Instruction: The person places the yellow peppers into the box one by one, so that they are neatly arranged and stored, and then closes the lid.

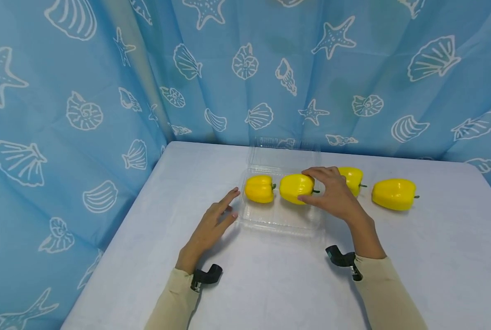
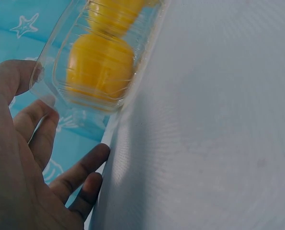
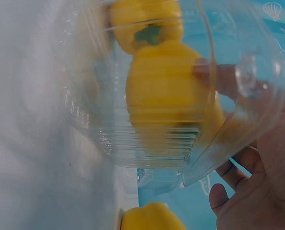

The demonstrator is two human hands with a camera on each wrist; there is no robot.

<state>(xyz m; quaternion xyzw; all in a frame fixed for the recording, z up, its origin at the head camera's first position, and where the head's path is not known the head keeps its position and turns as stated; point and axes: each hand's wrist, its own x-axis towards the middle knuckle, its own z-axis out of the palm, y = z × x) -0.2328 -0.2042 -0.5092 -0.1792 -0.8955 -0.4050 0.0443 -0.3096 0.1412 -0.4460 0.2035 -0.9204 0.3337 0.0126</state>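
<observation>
A clear plastic clamshell container (image 1: 280, 224) lies with its lid folded back on the table. Inside its left part sits a yellow bell pepper (image 1: 259, 189), stem to the right. My right hand (image 1: 332, 192) grips a second yellow bell pepper (image 1: 295, 188) between thumb and fingers, beside the first; the container wall stands in front of it in the right wrist view. At the container's left edge, my left hand (image 1: 214, 222) has its fingers spread, with thumb and index fingertips at the clear rim (image 2: 39, 79) in the left wrist view.
To the right of the container, a yellow bell pepper (image 1: 351, 178) is partly hidden behind the right hand. Another yellow bell pepper (image 1: 394, 194) lies farther right. The white-covered table (image 1: 266, 284) ends at a blue shell-patterned curtain (image 1: 237, 101) behind and to the left.
</observation>
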